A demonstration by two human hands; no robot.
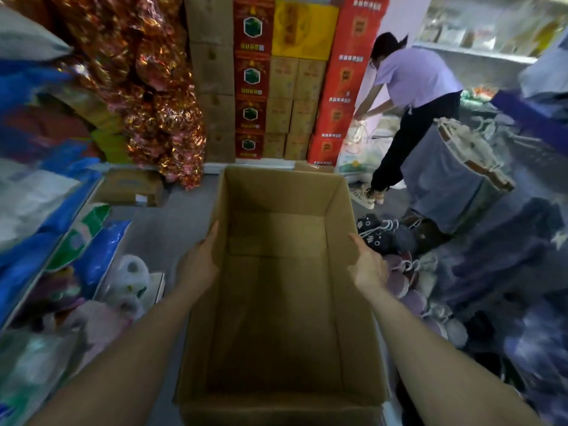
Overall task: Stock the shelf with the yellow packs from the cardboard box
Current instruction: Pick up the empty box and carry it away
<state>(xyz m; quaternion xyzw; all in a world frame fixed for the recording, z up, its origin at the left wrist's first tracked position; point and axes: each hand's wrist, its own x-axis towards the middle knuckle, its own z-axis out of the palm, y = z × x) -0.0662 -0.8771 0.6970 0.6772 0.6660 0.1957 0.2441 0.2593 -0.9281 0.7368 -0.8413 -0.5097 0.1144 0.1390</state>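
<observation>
A large open cardboard box [276, 302] fills the middle of the head view, and its inside shows only bare cardboard, with no yellow packs visible. My left hand [201, 259] presses flat against the box's left outer wall. Against the right outer wall lies my right hand [367, 265], fingers along the rim. Both hands clamp the box between them. The shelf [46, 229] runs along the left, packed with blue, white and green bags.
Stacked red, yellow and brown cartons [276, 87] stand at the aisle's end. A person in a purple shirt [412, 96] bends over bags at the back right. Dark blue bundles and slippers [461, 256] crowd the floor on the right. A flat carton [132, 187] lies at the left.
</observation>
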